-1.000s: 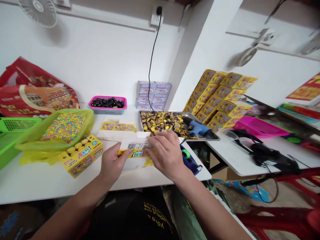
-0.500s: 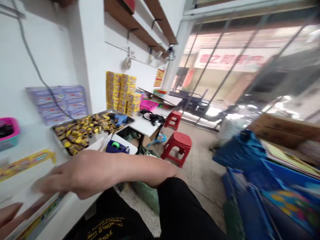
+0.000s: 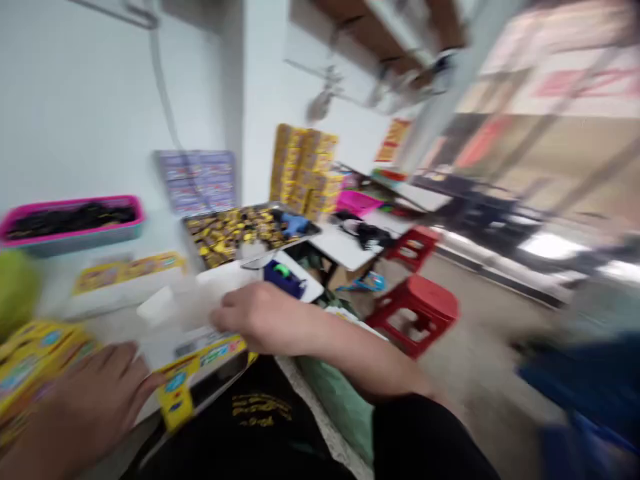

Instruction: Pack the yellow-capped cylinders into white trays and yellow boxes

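Observation:
The picture is smeared by head motion. My left hand (image 3: pixel 95 390) lies at the lower left on the white table (image 3: pixel 225 273), its fingers stretched toward a flat yellow-and-white carton (image 3: pixel 200 363) at the table's front edge. My right hand (image 3: pixel 255 317) rests on the far end of the same carton with its fingers curled; whether it grips the carton is unclear. A blue tape dispenser (image 3: pixel 284 277) sits just behind my right hand. A yellow box (image 3: pixel 30 360) stands left of my left hand.
A metal tray (image 3: pixel 235 230) of small yellow pieces holds a blue glue gun (image 3: pixel 297 223). A pink basket (image 3: pixel 70 220), purple boxes (image 3: pixel 197 180) and stacked yellow boxes (image 3: pixel 303 167) stand behind. Two red stools (image 3: pixel 415 303) stand on the floor at right.
The view swung far right and is coming back left. Both hands stay on the carton; my left hand shows again at the lower left.

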`<action>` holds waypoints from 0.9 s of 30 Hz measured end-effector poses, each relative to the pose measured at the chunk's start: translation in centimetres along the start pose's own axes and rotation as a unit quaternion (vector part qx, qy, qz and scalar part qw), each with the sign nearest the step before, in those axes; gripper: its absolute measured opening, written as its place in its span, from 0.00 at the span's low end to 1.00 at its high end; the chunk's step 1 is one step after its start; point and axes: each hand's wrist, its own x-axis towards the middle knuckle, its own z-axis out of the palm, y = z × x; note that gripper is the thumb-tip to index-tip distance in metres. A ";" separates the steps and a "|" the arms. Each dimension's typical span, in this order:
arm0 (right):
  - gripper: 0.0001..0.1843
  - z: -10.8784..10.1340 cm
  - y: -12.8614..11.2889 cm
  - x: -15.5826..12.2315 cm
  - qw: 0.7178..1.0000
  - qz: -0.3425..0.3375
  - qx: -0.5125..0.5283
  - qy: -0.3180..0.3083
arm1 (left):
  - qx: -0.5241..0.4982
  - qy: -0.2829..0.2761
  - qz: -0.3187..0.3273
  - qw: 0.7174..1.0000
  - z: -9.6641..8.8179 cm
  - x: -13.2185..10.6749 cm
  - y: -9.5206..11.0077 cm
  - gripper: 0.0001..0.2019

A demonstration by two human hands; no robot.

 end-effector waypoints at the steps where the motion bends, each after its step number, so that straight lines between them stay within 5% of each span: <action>1: 0.09 0.6 0.4 0.2 0.999 -0.014 0.014 0.029 | 0.064 -0.008 -0.001 0.998 -0.9 -0.5 0.2 0.19; 6: 0.13 1.6 2.1 2.3 0.994 -0.027 0.081 0.069 | 0.147 -0.094 -0.048 0.983 -2.2 0.1 0.5 0.18; 13: 0.12 6.2 1.8 2.9 0.985 0.001 0.173 -0.004 | 0.144 -0.155 -0.045 0.976 1.7 -2.4 1.5 0.21; 19: 0.15 8.7 1.8 2.1 0.961 -0.019 0.268 0.057 | 0.130 -0.109 -0.067 0.983 1.9 -3.7 1.6 0.21; 27: 0.09 11.6 0.6 3.0 0.992 0.084 0.085 0.032 | 0.144 -0.083 -0.216 0.962 3.0 -1.9 2.8 0.16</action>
